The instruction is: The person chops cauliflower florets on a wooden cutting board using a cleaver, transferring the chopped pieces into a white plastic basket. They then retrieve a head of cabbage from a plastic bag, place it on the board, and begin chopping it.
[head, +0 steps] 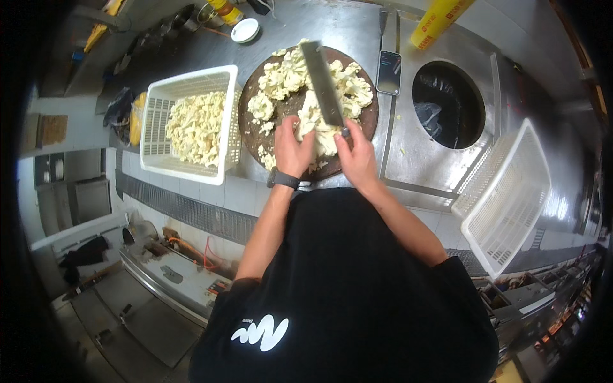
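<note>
In my right hand [357,152] is a cleaver [322,84], its broad blade reaching away from me above the board. My left hand [293,147] rests against a piece of cauliflower [312,115], fingers curled and thumb towards the blade. Beneath lies a round, dark brown chopping board [287,106]. More cauliflower florets [283,76] are heaped along its far side, a few of them hidden behind the blade. Left of the board, cut florets [197,128] partly fill a white plastic basket [225,167].
A smartphone [389,72] lies right of the board, beside a round opening [448,105] with a dark bag inside. Another white basket [510,201] leans at the counter's right edge. A small white bowl [245,30] and a yellow roll [438,21] stand at the back.
</note>
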A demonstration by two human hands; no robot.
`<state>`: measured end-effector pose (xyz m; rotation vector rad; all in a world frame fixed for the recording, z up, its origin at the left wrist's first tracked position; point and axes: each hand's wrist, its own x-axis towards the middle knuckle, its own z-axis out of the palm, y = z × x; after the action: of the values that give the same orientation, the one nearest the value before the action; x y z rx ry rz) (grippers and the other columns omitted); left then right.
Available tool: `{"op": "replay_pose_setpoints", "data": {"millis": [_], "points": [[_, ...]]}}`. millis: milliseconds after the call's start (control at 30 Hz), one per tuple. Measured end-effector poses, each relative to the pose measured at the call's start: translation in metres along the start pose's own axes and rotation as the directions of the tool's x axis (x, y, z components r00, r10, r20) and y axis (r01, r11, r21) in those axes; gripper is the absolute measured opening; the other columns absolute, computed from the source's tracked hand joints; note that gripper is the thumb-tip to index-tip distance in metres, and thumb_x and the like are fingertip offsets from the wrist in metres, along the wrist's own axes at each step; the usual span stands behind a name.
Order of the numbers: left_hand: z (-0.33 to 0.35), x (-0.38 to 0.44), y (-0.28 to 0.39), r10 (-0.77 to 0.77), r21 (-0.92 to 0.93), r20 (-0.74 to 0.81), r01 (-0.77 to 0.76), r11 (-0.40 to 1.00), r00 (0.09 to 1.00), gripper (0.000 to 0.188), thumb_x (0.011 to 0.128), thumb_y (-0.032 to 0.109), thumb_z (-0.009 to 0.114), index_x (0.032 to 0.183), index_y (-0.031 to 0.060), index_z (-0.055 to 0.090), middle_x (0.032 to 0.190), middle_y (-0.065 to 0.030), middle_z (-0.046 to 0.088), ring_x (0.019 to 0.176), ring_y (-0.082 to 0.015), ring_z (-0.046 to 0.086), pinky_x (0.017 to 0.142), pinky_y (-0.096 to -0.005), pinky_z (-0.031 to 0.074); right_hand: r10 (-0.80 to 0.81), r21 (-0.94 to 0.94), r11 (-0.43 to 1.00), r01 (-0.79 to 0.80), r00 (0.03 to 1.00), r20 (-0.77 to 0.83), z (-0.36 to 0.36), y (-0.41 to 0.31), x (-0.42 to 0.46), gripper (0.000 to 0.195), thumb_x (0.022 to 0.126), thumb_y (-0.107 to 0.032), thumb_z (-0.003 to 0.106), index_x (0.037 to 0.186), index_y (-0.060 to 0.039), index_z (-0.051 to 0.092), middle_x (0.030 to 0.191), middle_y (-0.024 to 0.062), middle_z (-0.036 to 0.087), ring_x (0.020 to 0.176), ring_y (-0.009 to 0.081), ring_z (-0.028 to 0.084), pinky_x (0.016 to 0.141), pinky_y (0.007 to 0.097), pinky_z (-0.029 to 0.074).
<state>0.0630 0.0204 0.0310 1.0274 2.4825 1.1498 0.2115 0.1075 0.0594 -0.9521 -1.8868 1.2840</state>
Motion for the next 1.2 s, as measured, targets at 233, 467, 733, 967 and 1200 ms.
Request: {"op": "replay_pose_setpoints", "data": {"millis": [233, 467, 733, 967, 1200], "points": [[-0.006, -0.002, -0.011, -0.264, -0.355, 0.103, 0.283, 0.891, 0.959, 0.049, 0.097, 0.02, 0.073, 0.141, 0.0089, 0.054, 0.108, -0.013, 0.063, 0.094, -0.0211, 0.062, 0.078, -0.0354, 0.055, 0.212, 0.101, 0.97, -0.219, 0.974, 0.08, -0.02, -0.008, -0.006, 0.041, 0.101, -0.018, 0.065, 0.136, 0.0018, 0.059, 0.101, 0.0214, 0.075, 0.091, 0.0291, 0.076, 0.08, 0.0378, 0.057], [-0.003, -0.015, -0.001, -0.535, -0.708, 0.264, 0.538, 0.457, 0.802, 0.048, 0.101, 0.018, 0.071, 0.14, 0.0099, 0.045, 0.094, -0.0041, 0.062, 0.08, -0.0125, 0.061, 0.07, -0.0286, 0.058, -0.009, 0.095, 0.996, -0.003, 0.992, 0.124, -0.021, -0.014, -0.021, 0.044, 0.099, -0.018, 0.069, 0.138, 0.0013, 0.059, 0.117, 0.0251, 0.072, 0.104, 0.0379, 0.073, 0.089, 0.0398, 0.056], [0.002, -0.019, -0.012, -0.467, -0.559, 0.209, 0.496, 0.664, 0.859, 0.053, 0.098, 0.024, 0.075, 0.141, 0.0066, 0.048, 0.093, -0.0038, 0.063, 0.078, -0.0114, 0.059, 0.065, -0.0262, 0.05, -0.15, 0.044, 0.988, 0.147, 0.985, 0.087, -0.019, -0.023, -0.027, 0.044, 0.098, -0.018, 0.071, 0.136, 0.0011, 0.061, 0.119, 0.0258, 0.071, 0.104, 0.0403, 0.073, 0.089, 0.0429, 0.057], [0.005, -0.018, -0.01, -0.481, -0.563, 0.185, 0.494, 0.663, 0.857, 0.049, 0.098, 0.024, 0.075, 0.136, 0.0073, 0.05, 0.089, -0.0022, 0.062, 0.078, -0.0111, 0.06, 0.066, -0.0272, 0.051, -0.035, -0.079, 0.995, 0.058, 0.964, 0.262, -0.005, 0.013, -0.031, 0.041, 0.1, -0.018, 0.068, 0.137, -0.0029, 0.059, 0.115, 0.0278, 0.071, 0.102, 0.0454, 0.07, 0.087, 0.0459, 0.057], [0.007, -0.011, -0.028, -0.336, -0.329, 0.087, 0.346, 0.879, 0.938, 0.054, 0.091, 0.026, 0.079, 0.131, 0.0034, 0.05, 0.078, -0.0061, 0.061, 0.07, -0.0192, 0.062, 0.066, -0.0362, 0.052, 0.089, -0.083, 0.994, -0.065, 0.936, 0.34, 0.001, 0.02, -0.026, 0.042, 0.1, -0.018, 0.067, 0.137, -0.0025, 0.057, 0.102, 0.0277, 0.072, 0.094, 0.0463, 0.07, 0.08, 0.0497, 0.055]]}}
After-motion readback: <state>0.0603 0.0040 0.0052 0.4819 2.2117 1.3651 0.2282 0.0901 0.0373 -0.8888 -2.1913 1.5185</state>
